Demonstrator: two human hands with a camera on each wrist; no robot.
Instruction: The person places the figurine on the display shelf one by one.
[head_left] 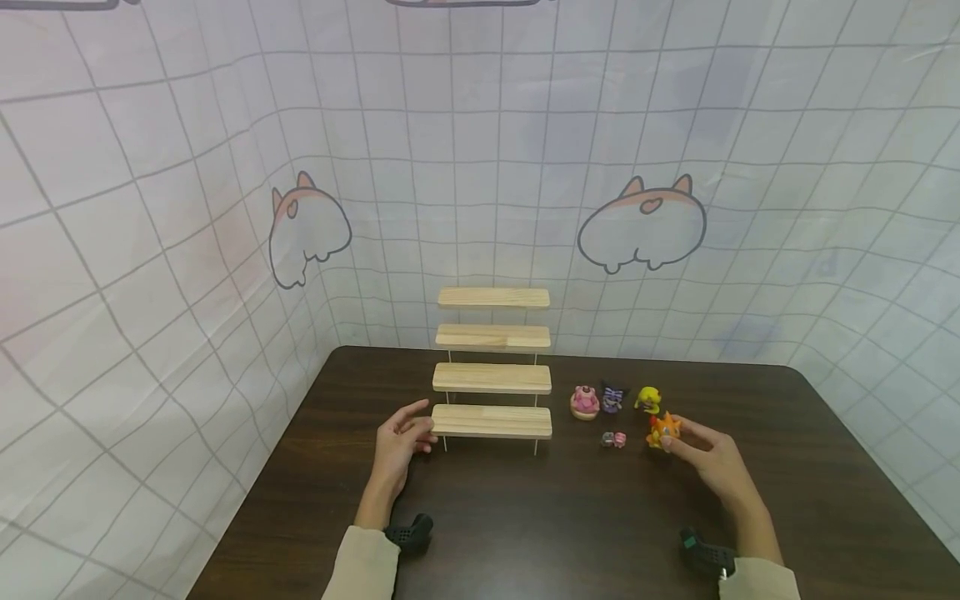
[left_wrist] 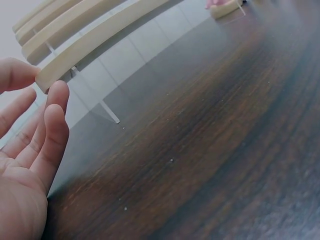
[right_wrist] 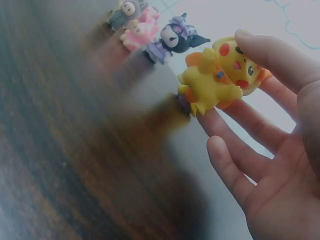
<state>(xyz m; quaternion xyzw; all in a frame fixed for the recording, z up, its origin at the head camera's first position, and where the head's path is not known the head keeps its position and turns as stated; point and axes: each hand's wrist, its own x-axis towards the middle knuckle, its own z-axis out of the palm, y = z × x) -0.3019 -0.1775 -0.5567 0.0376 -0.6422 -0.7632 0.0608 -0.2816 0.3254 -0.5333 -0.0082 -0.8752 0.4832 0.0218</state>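
Observation:
A wooden tiered display stand (head_left: pixel 491 421) with several pale boards on thin legs stands at the table's middle. My left hand (head_left: pixel 401 442) is at the left end of its lowest board; in the left wrist view the thumb (left_wrist: pixel 17 75) meets the board's end and a fingertip lies at its lower corner. My right hand (head_left: pixel 712 462) pinches a yellow toy figurine (right_wrist: pixel 215 82) in an orange hood between thumb and fingers, to the right of the stand. Its face points toward the palm side in the right wrist view.
Right of the stand are a pink figurine (head_left: pixel 585 403), a purple-and-black figurine (head_left: pixel 612 399), a yellow figurine (head_left: pixel 648 399) and a small grey-and-pink pair (head_left: pixel 613 439). The dark wooden table (head_left: pixel 525 517) backs onto a white grid-patterned curtain (head_left: pixel 495 192).

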